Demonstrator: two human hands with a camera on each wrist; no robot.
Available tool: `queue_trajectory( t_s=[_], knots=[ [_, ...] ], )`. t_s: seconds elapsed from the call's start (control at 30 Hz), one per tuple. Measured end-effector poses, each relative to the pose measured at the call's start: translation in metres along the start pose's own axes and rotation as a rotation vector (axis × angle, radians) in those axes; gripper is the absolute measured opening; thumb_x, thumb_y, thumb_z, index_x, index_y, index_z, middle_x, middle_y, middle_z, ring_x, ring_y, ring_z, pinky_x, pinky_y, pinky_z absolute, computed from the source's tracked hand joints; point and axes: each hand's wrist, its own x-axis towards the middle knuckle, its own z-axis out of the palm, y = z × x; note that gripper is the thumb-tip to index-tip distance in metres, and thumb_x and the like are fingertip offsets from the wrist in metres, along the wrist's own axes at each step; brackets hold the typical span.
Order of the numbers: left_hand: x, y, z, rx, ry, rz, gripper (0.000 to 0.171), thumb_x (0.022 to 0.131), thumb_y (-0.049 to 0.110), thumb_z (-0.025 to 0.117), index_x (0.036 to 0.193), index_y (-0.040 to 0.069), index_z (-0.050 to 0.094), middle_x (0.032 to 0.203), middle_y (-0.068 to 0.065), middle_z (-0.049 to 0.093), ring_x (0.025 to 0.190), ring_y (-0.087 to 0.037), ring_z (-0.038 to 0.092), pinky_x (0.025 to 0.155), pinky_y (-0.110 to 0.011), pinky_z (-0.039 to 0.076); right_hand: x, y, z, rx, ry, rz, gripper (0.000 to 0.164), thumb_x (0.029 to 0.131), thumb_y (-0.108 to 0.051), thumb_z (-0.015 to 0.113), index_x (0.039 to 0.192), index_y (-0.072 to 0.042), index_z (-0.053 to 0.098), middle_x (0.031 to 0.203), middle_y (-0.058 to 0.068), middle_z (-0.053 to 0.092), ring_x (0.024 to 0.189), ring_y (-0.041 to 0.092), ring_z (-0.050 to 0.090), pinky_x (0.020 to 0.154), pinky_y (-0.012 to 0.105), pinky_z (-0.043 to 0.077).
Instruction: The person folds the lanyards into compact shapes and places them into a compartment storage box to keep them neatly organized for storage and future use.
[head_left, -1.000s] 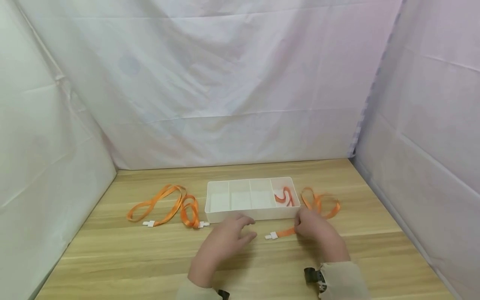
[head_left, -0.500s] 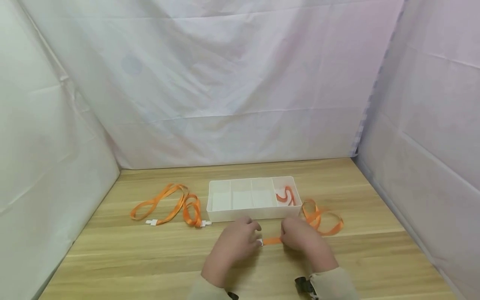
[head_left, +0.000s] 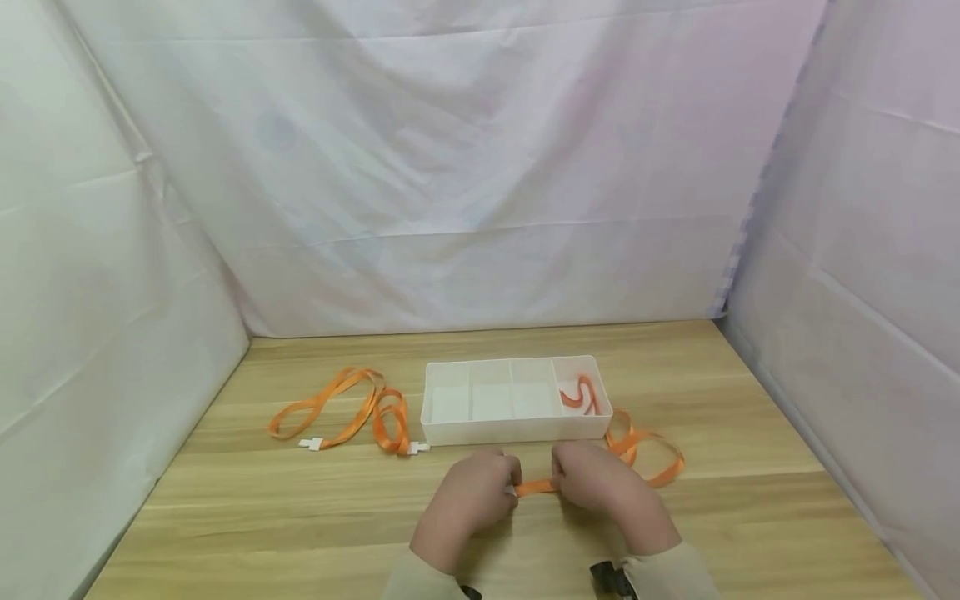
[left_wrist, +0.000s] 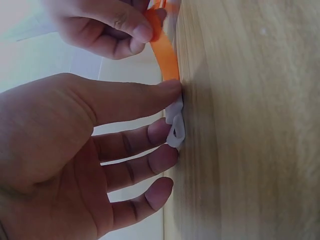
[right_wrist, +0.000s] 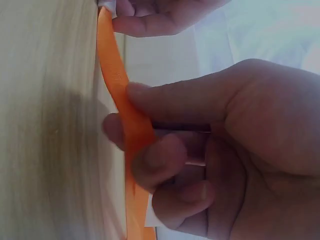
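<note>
An orange lanyard (head_left: 536, 487) stretches between the two hands, just in front of the white tray (head_left: 517, 429). My left hand (head_left: 478, 490) pinches its white plastic clip (left_wrist: 176, 131) between thumb and fingers, close to the tabletop. A short way to the right, my right hand (head_left: 592, 477) grips the orange strap (right_wrist: 116, 70), which runs between thumb and index and past the curled fingers. The lanyard's loose loops (head_left: 663, 475) lie on the table to the right, beyond the right hand. A red-orange strap (head_left: 581, 393) lies in the tray's rightmost compartment.
Two more orange lanyards, a far one (head_left: 330, 398) and a nearer one (head_left: 390, 425), lie left of the tray with white clips. The wooden table (head_left: 300, 525) is bounded by white cloth (head_left: 480, 275) at the back and sides.
The right hand has drawn the lanyard leftward and closer. The left hand has moved right and taken hold of the white clip, which lay free a second ago.
</note>
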Motion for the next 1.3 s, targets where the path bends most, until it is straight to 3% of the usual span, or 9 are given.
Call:
queue_trajectory(
  t_s=[0.27,0.4,0.6,0.7,0.83,1.1,1.2,1.3],
  knots=[
    [-0.001,-0.003,0.001,-0.032,-0.017,-0.042,0.014,0.085,0.009,0.078,0.094,0.019,0.076,0.09,0.008,0.068,0.08,-0.009,0.062,0.069,-0.029,0.052,-0.005,-0.001,-0.004,0.058,-0.027,-0.058,0.018,0.081,0.005,0.077,0.074,-0.011,0.071,0.069,-0.004,0.059,0.064,0.015,0.05,0.058,0.028,0.04],
    [-0.003,-0.004,-0.001,-0.044,-0.009,-0.065,0.015,0.085,0.007,0.076,0.093,0.019,0.076,0.09,0.008,0.068,0.08,-0.009,0.061,0.068,-0.03,0.051,-0.008,0.006,-0.006,0.089,-0.063,-0.089,0.02,0.081,0.002,0.081,0.07,-0.011,0.07,0.066,-0.006,0.056,0.063,0.013,0.048,0.056,0.026,0.037],
    [-0.004,-0.008,-0.003,-0.077,-0.014,-0.09,0.014,0.085,0.008,0.078,0.091,0.019,0.076,0.088,0.008,0.068,0.078,-0.008,0.058,0.068,-0.029,0.05,-0.011,0.014,-0.02,0.151,-0.029,-0.105,0.025,0.076,0.006,0.08,0.09,-0.012,0.071,0.079,-0.002,0.061,0.072,0.016,0.053,0.065,0.029,0.045],
    [-0.004,-0.01,-0.003,-0.099,-0.026,-0.101,0.012,0.085,0.009,0.079,0.091,0.02,0.075,0.087,0.009,0.067,0.077,-0.007,0.056,0.068,-0.029,0.049,-0.012,0.017,-0.028,0.172,0.015,-0.158,0.031,0.08,0.01,0.073,0.1,-0.013,0.068,0.084,0.0,0.062,0.076,0.016,0.055,0.067,0.028,0.048],
    [-0.002,-0.014,-0.004,-0.113,-0.042,-0.11,0.012,0.086,0.01,0.08,0.093,0.019,0.076,0.089,0.009,0.069,0.076,-0.007,0.056,0.069,-0.03,0.05,-0.014,0.021,-0.036,0.179,0.037,-0.236,0.027,0.087,0.006,0.071,0.1,-0.017,0.063,0.091,-0.001,0.066,0.082,0.014,0.059,0.069,0.026,0.05],
    [-0.003,-0.021,-0.008,-0.126,-0.029,-0.114,0.017,0.085,0.003,0.074,0.093,0.018,0.076,0.091,0.006,0.071,0.076,-0.008,0.055,0.068,-0.028,0.048,-0.016,0.025,-0.036,0.227,-0.001,-0.307,0.025,0.089,0.002,0.075,0.112,-0.004,0.069,0.092,0.0,0.067,0.076,0.006,0.056,0.065,0.024,0.051],
    [-0.004,-0.023,-0.008,-0.132,-0.026,-0.11,0.017,0.085,0.003,0.075,0.093,0.018,0.076,0.091,0.006,0.071,0.077,-0.008,0.056,0.068,-0.029,0.048,-0.017,0.025,-0.035,0.231,-0.054,-0.289,0.013,0.094,-0.012,0.079,0.105,-0.007,0.075,0.085,-0.003,0.063,0.074,0.006,0.052,0.064,0.024,0.046],
    [-0.005,-0.025,-0.008,-0.154,-0.024,-0.105,0.017,0.084,0.002,0.076,0.093,0.017,0.076,0.091,0.005,0.07,0.078,-0.009,0.056,0.071,-0.03,0.05,-0.019,0.022,-0.034,0.251,-0.122,-0.246,0.011,0.098,-0.021,0.077,0.095,-0.01,0.076,0.077,-0.006,0.057,0.067,0.007,0.048,0.06,0.024,0.042]
  ],
)
